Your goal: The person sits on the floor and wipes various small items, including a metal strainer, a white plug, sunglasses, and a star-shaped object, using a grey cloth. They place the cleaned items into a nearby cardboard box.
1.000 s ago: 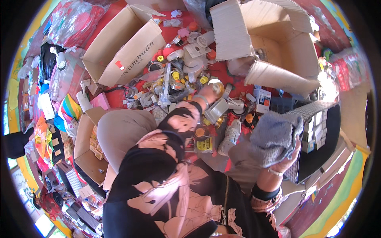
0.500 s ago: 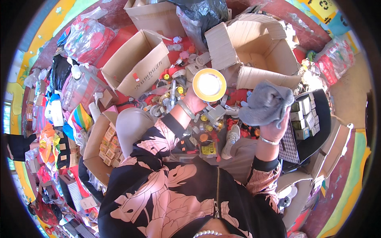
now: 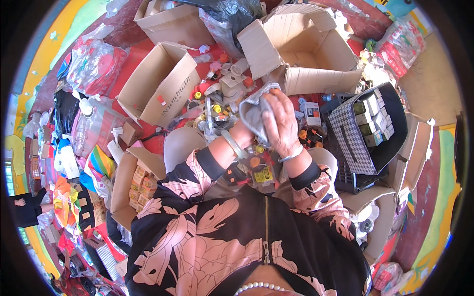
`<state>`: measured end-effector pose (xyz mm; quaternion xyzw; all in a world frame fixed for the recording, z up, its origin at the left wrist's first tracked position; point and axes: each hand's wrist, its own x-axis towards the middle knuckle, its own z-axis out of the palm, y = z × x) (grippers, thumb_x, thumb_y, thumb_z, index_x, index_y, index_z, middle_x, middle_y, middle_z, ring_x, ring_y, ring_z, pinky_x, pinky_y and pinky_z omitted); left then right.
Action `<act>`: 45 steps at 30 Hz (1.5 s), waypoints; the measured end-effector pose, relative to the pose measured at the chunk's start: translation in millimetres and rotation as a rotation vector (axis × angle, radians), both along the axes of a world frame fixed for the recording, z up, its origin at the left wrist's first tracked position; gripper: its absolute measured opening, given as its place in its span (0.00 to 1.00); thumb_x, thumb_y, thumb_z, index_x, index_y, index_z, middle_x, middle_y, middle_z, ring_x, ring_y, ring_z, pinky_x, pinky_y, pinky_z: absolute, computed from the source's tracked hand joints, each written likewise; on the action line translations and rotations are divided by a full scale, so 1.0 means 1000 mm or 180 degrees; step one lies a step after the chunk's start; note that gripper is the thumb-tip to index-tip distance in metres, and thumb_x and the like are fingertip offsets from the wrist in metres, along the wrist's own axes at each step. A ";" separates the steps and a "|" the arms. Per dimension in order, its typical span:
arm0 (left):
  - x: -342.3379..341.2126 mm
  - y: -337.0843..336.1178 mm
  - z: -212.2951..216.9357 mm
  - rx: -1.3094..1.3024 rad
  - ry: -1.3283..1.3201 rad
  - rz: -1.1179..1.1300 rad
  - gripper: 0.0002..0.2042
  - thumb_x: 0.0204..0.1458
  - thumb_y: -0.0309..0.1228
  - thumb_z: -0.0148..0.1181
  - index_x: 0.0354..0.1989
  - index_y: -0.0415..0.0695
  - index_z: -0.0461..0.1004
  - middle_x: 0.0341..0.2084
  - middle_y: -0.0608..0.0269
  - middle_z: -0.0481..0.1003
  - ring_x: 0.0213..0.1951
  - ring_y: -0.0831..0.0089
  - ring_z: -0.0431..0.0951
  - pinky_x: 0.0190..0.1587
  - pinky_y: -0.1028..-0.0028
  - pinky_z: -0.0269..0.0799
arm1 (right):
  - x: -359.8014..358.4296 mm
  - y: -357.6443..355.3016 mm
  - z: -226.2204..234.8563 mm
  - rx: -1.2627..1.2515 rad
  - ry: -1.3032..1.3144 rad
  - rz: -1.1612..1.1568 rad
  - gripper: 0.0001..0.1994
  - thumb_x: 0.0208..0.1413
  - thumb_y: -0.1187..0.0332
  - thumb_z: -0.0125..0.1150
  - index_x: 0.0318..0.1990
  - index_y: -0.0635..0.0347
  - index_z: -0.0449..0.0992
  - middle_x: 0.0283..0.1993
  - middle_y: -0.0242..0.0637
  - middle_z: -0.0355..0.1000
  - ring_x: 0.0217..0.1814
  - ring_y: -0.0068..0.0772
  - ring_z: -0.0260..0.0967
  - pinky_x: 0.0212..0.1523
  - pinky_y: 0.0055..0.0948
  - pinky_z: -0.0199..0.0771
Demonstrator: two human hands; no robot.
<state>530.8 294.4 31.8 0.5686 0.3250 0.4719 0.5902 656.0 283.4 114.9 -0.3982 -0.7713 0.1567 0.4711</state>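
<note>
Landmark: grey cloth (image 3: 254, 116), held up over the lap, in the middle of the clutter.
Far left of cloth: clear plastic bags (image 3: 96, 64) with red contents on the floor.
Left of cloth: open carton (image 3: 158, 84), lying on its side, mouth turned toward the cloth.
Lower left of cloth: small carton (image 3: 129, 182) packed with little boxes.
Just left of cloth: loose caps and small bottles (image 3: 217, 106) scattered on the red floor.
Left hand (image 3: 242, 132): mostly hidden under the cloth, wrist with a pale bangle (image 3: 233, 144) showing; its fingers cannot be told.
Right hand (image 3: 281, 123): pressed onto the cloth from the right, fingers folded over it and gripping the fabric.
Above right of cloth: big empty carton (image 3: 306, 49), flaps open.
Right of cloth: black basket (image 3: 368, 130) with a checked lining, holding small boxes.
</note>
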 end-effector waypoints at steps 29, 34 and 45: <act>0.003 -0.001 0.015 -0.0912 -0.1411 0.0362 0.14 0.58 0.39 0.44 0.45 0.41 0.66 0.36 0.70 0.69 0.38 0.82 0.70 0.39 0.81 0.67 | 0.004 0.016 -0.038 -0.1869 0.2849 0.0650 0.19 0.56 0.71 0.52 0.56 0.61 0.61 0.47 0.30 0.66 0.45 0.18 0.62 0.46 0.18 0.63; 0.009 -0.005 0.020 -0.1223 -0.1022 0.0392 0.14 0.58 0.39 0.46 0.44 0.43 0.66 0.35 0.72 0.69 0.37 0.83 0.70 0.37 0.80 0.69 | 0.012 0.026 -0.051 -0.1522 0.2326 -0.0372 0.11 0.58 0.68 0.49 0.44 0.64 0.70 0.35 0.28 0.70 0.35 0.16 0.64 0.38 0.18 0.66; -0.006 0.003 0.047 -0.1516 -0.1240 0.1091 0.17 0.57 0.43 0.41 0.43 0.41 0.66 0.35 0.62 0.72 0.33 0.74 0.73 0.30 0.77 0.70 | 0.046 0.038 -0.022 -0.2131 0.3451 0.0690 0.20 0.52 0.55 0.53 0.42 0.66 0.68 0.35 0.42 0.71 0.35 0.35 0.71 0.37 0.29 0.73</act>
